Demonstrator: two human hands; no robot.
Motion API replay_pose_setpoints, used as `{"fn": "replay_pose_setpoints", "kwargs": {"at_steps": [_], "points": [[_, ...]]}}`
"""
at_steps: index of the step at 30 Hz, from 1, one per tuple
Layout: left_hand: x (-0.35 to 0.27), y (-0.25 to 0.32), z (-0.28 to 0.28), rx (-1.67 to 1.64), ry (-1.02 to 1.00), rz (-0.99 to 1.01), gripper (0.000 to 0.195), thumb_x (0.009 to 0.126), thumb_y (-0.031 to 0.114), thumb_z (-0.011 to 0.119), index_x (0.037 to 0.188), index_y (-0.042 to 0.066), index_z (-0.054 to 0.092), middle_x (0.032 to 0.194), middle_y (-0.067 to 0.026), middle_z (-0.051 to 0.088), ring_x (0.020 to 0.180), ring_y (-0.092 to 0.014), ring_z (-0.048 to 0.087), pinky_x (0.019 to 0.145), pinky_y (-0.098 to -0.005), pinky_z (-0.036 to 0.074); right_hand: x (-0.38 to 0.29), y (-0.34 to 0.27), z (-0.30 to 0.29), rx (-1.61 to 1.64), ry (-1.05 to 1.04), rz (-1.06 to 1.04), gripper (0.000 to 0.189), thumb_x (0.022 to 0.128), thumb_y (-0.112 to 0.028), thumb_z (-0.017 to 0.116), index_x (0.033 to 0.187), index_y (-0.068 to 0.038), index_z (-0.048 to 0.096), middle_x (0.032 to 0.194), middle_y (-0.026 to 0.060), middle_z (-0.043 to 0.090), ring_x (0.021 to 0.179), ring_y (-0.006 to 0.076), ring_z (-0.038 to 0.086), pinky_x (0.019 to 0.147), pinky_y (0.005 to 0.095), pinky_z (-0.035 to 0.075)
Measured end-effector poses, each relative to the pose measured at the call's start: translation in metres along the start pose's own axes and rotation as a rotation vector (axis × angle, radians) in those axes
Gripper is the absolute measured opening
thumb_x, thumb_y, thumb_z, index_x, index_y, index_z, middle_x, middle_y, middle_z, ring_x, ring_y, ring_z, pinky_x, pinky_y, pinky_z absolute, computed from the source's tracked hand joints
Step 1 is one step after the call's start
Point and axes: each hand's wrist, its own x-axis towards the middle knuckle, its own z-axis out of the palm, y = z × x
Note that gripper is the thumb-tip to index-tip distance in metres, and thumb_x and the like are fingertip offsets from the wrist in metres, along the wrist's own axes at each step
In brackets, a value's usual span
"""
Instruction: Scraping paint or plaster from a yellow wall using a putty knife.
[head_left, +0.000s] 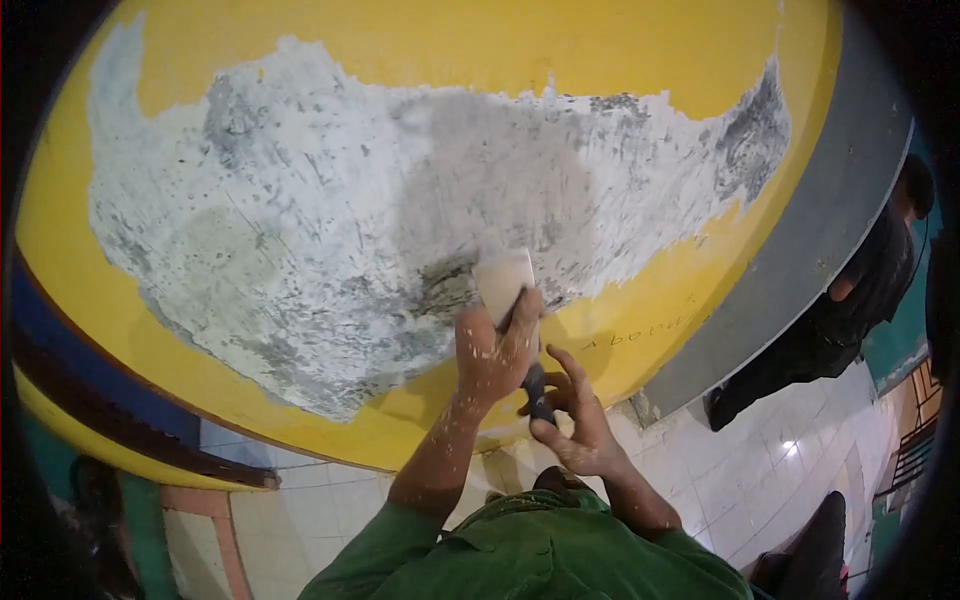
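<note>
In front of me stands a yellow painted wall (517, 45) with a large bare, scraped patch (337, 195) of white and grey. A wide-bladed scraper (504, 283) lies with its blade against the lower middle of that patch, beside a dark rough spot (447, 285). My left hand (495, 356) grips the scraper near the base of the blade, its fingers partly hidden. Lower down, my right hand (583, 424) loosely holds the dark handle (537, 394), with the index finger extended. Pale flecks speckle both hands and the left forearm.
A grey wall edge (814, 217) borders the yellow on the right. Beyond it a person in dark clothes (840, 300) stands on the tiled floor (735, 465). A blue recess (97, 337) opens at the left. Handwritten marks (637, 334) are on the yellow paint.
</note>
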Motion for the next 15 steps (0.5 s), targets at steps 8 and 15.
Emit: {"fn": "replay_pose_setpoints", "kwargs": {"at_steps": [8,15], "points": [[0.03,0.055,0.028,-0.023,0.342,0.535,0.02,0.086,0.016,0.062,0.092,-0.003,0.059,0.072,-0.0052,0.059,0.061,-0.01,0.052,0.054,-0.027,0.042,0.035,-0.025,-0.033,-0.358,0.139,-0.414,0.052,0.084,-0.003,0.056,0.134,0.002,0.04,0.098,0.0169,0.063,0.08,0.0188,0.062,0.072,0.0291,0.049],[0.038,0.081,0.002,0.265,0.393,0.413,0.024,0.086,0.017,0.064,0.101,0.003,0.053,0.083,-0.0036,0.059,0.068,-0.008,0.053,0.061,-0.0223,0.043,0.059,-0.032,-0.051,-0.258,0.175,-0.506,0.043,0.085,-0.004,0.056,0.126,0.006,0.046,0.088,0.0159,0.062,0.07,0.0139,0.058,0.062,0.0252,0.045]]}}
